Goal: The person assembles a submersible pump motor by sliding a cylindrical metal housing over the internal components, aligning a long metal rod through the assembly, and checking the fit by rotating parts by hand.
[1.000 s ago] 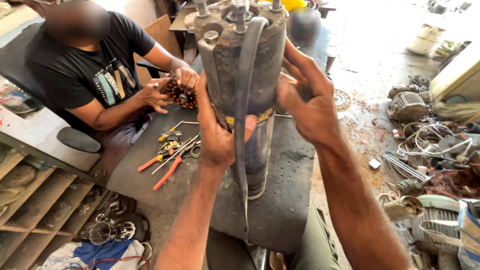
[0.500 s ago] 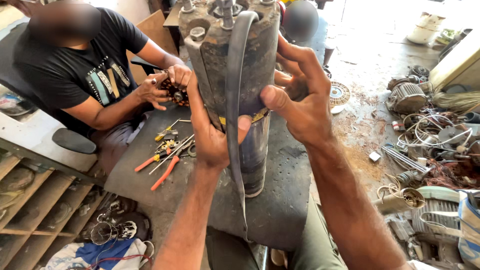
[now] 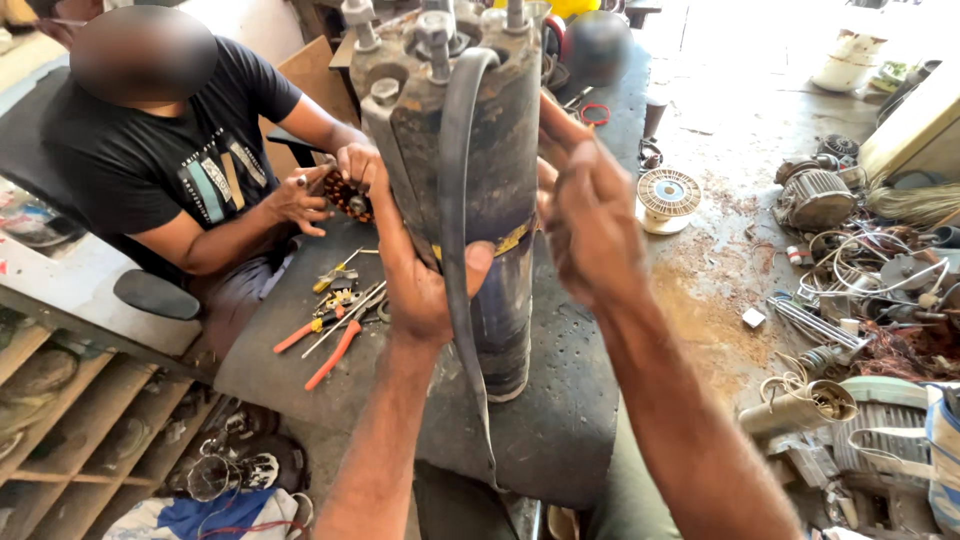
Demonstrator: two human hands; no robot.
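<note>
A tall, grimy cylindrical submersible pump motor [image 3: 470,200] stands upright on the dark, rough-surfaced worktop [image 3: 570,400], its metal shell dull grey above and bluish below a thin yellow band. Nearest the camera, a flat grey rubber cable [image 3: 455,250] runs down the front of the motor from its top and trails off below its base toward the worktop's near edge. The left hand [image 3: 420,285] is wrapped against the motor's left flank, its thumb pressing the cable flat onto the shell just under the yellow band. The right hand [image 3: 590,215] lies on the motor's right side with fingers spread and half open, touching the shell; whether it truly grips cannot be told. Left of the motor, orange-handled pliers [image 3: 325,340] and thin metal tools lie loose on the worktop. Beyond them, a seated person in a dark printed T-shirt [image 3: 160,170] holds a small round copper-wound part [image 3: 350,195] in both hands. Threaded studs with nuts [image 3: 435,35] rise from the motor's top. Right of the motor, on the rusty, stained floor, sit a ribbed white wire spool [image 3: 668,195] and tangled scrap motors [image 3: 815,195].
</note>
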